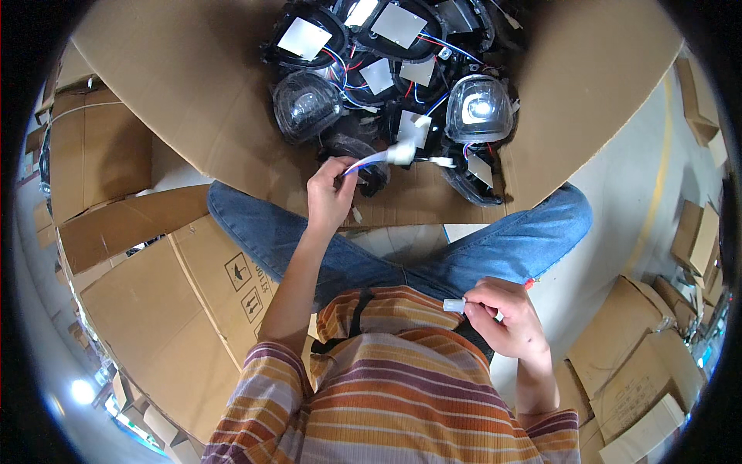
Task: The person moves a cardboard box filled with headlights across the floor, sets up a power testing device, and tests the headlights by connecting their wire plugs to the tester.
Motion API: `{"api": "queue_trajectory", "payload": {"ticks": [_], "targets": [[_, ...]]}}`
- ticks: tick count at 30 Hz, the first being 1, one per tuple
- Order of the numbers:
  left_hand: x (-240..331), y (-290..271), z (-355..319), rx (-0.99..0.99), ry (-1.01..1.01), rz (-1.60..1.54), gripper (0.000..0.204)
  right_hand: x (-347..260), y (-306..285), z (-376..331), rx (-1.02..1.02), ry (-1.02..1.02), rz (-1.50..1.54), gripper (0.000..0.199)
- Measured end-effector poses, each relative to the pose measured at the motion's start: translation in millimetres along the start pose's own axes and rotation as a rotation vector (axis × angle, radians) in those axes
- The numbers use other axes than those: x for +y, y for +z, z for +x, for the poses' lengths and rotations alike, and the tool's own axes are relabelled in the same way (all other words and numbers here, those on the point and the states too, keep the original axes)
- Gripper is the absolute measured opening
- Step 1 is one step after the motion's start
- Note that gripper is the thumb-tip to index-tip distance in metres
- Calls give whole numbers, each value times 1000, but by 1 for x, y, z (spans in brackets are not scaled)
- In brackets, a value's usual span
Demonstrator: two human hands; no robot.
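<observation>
My left hand (331,195) is at the near edge of an open cardboard box (591,77), its fingers pinched on a bundle of white and blue wires (365,163). A white plug connector (401,153), blurred, sits at the end of these wires. In front of my striped shirt, my right hand (506,315) is closed on a small whitish plastic connector (454,305) that sticks out to the left of the fingers. A red tip (529,284) shows behind that hand; what it belongs to is hidden. Several black lamp units are piled in the box.
Two film-wrapped lamps with clear lenses (479,108) face up in the box, among white labels and coloured wires (338,68). My legs in jeans (510,236) are spread before the box. Large cardboard boxes (166,301) stand left; more cartons (630,363) lie right.
</observation>
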State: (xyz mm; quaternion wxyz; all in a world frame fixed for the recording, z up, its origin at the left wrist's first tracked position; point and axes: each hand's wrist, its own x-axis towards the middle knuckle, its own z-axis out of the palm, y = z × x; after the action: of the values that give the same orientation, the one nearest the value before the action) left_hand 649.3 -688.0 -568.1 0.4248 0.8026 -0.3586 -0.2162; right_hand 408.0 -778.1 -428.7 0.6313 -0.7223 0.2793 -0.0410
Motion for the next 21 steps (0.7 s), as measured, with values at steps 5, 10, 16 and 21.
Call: {"api": "queue_trajectory", "payload": {"ticks": [5, 10, 16, 21], "targets": [[29, -7, -4, -83, -248, -373, 15, 4, 5, 0, -45, -93, 32, 6], [61, -20, -14, -401, -332, -411, 22, 1, 9, 0, -29, -63, 29, 6], [91, -39, -32, -633, -145, -315, 17, -12, 12, 3, -15, 6, 17, 11], [100, -44, -45, -656, 156, -317, 17, -8, 1, -9, 108, 68, 152, 11]]}}
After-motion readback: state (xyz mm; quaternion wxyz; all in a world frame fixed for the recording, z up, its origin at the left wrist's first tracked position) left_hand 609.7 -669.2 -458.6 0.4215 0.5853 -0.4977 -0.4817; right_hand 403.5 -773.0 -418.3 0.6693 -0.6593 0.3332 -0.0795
